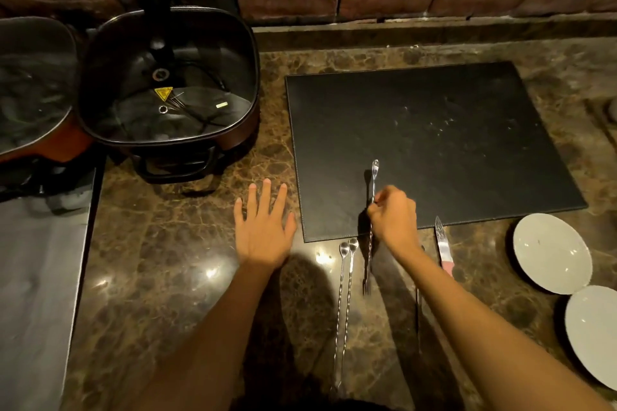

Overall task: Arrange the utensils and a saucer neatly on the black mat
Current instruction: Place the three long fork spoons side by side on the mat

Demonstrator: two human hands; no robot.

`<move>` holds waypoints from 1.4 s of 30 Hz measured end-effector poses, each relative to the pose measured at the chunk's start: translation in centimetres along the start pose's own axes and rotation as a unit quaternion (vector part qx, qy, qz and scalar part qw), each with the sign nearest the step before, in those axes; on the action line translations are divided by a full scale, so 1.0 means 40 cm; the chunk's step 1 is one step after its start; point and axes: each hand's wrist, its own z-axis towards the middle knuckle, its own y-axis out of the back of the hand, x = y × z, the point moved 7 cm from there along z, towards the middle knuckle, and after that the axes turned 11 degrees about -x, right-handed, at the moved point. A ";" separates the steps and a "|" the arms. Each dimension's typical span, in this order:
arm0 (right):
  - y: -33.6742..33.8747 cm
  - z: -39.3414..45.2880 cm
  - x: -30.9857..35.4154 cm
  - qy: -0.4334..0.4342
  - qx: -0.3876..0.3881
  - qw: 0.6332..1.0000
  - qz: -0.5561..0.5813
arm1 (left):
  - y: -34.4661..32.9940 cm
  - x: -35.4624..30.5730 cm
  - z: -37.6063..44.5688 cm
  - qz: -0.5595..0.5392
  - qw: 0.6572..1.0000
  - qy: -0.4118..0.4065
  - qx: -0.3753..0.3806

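Black mat [450, 130]: bare, on marble worktop [167, 260]. Right hand [394, 217]: grip closed on long twisted utensil [373, 183] over mat's near edge. Left hand [263, 227]: flat, fingers spread, empty. Two spoons [347, 277], knife [444, 250], saucers [551, 252] on worktop beside mat. Lidded pot [167, 77] far left.

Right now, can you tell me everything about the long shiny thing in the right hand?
It is a long twisted fork, thin, silvery and shiny like metal. It has a spoon-shaped end pointing away over the black mat and small fork prongs at the near end, above the brown marble counter. The middle of the stem is spiralled. The right hand pinches it around the middle in a closed grip. It seems lifted, crossing the mat's near edge.
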 end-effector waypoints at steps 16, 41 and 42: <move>-0.074 0.166 0.123 0.058 0.017 0.994 -0.095 | 0.037 -0.011 -0.011 0.005 0.990 -0.039 -0.137; -0.041 -0.401 -0.110 0.032 0.129 0.987 -0.089 | 0.004 0.000 -0.002 -0.009 1.000 -0.003 0.002; -0.040 -0.403 -0.102 0.039 0.123 0.987 -0.094 | 0.003 0.001 -0.002 -0.008 1.000 -0.004 -0.001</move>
